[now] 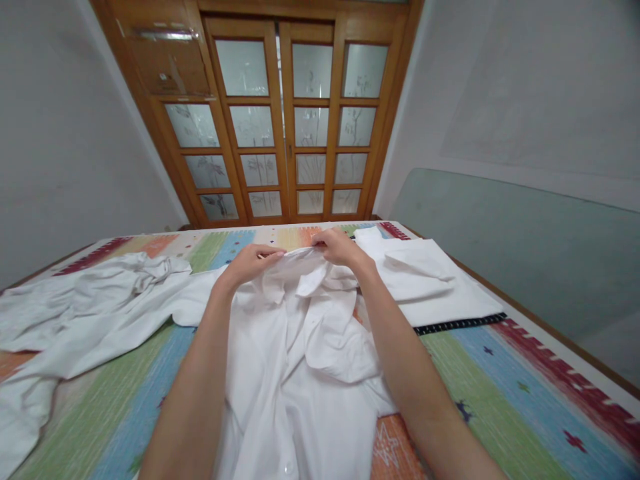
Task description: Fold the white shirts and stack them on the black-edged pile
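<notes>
A white button-up shirt [260, 360] lies spread in front of me, its collar end away from me and one sleeve stretched out to the left. My left hand [254, 262] pinches the collar edge on the left side. On the right side of the same edge, my right hand [337, 245] grips the fabric between thumb and fingers. Between the two hands the collar edge is lifted and drawn fairly straight. The shirt's right front is bunched in loose folds beside my right forearm.
Folded white garments [435, 280] are stacked at the right, with a black patterned edge below. Another crumpled white garment [100, 293] lies at the left. A colourful striped cloth [480, 380] covers the surface. Wooden glass-paned doors [285, 127] stand beyond; a greenish panel [520, 240] leans at the right wall.
</notes>
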The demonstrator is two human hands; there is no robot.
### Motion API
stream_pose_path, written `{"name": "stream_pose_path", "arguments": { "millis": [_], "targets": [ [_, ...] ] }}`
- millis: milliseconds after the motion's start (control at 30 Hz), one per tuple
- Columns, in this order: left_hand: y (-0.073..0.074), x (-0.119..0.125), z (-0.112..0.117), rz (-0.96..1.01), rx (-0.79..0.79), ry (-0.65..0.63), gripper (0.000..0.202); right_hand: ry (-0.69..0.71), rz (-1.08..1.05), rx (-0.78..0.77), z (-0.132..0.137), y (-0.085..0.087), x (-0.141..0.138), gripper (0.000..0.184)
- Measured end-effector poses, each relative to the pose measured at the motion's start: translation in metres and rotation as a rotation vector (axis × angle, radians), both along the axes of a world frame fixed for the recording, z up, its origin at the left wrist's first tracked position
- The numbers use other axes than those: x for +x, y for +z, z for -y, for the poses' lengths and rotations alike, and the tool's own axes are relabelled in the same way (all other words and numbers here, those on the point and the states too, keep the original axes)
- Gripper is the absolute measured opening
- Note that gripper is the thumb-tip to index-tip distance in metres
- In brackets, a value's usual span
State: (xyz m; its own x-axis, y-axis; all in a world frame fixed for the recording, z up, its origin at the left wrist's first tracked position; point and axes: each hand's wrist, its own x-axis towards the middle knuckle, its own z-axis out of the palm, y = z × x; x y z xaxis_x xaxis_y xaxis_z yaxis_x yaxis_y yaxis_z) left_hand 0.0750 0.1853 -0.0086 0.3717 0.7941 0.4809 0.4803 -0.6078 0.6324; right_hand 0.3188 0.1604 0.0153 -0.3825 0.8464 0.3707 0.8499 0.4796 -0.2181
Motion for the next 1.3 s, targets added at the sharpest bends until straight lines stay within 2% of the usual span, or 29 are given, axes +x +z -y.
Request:
{"name": "stream_pose_path", "arguments": {
  "millis": [133, 233, 367, 500, 700, 967, 1200, 1300],
  "targets": [
    [0.001, 0.018, 0.006, -0.101, 0.258, -0.024, 0.030, 0.017, 0.010, -0.022, 0.002, 0.002, -0.006, 0.040],
    [-0.006, 0.035, 0.008, -0.184, 0.390, -0.019, 0.025, 0.019, 0.013, -0.023, 0.004, 0.004, -0.010, 0.040],
    [-0.017, 0.048, 0.006, -0.311, 0.431, 0.004, 0.013, -0.002, -0.016, -0.042, 0.006, 0.006, -0.013, 0.031],
    [-0.017, 0.051, 0.006, -0.355, 0.429, 0.030, 0.013, -0.017, -0.052, -0.056, 0.006, 0.006, -0.014, 0.022],
    [-0.009, 0.047, 0.011, -0.336, 0.301, -0.042, 0.021, 0.029, -0.084, -0.077, 0.008, 0.009, -0.012, 0.019],
    [-0.001, 0.040, 0.013, -0.151, 0.071, -0.069, 0.031, 0.076, -0.070, -0.049, 0.010, 0.012, -0.011, 0.019],
    [0.006, 0.019, 0.006, -0.188, -0.194, -0.100, 0.050, 0.084, -0.073, -0.049, 0.012, 0.014, -0.009, 0.024],
    [0.010, 0.010, 0.006, -0.159, -0.166, -0.048, 0.044, 0.072, -0.084, -0.041, 0.012, 0.013, -0.007, 0.023]
  ]
}}
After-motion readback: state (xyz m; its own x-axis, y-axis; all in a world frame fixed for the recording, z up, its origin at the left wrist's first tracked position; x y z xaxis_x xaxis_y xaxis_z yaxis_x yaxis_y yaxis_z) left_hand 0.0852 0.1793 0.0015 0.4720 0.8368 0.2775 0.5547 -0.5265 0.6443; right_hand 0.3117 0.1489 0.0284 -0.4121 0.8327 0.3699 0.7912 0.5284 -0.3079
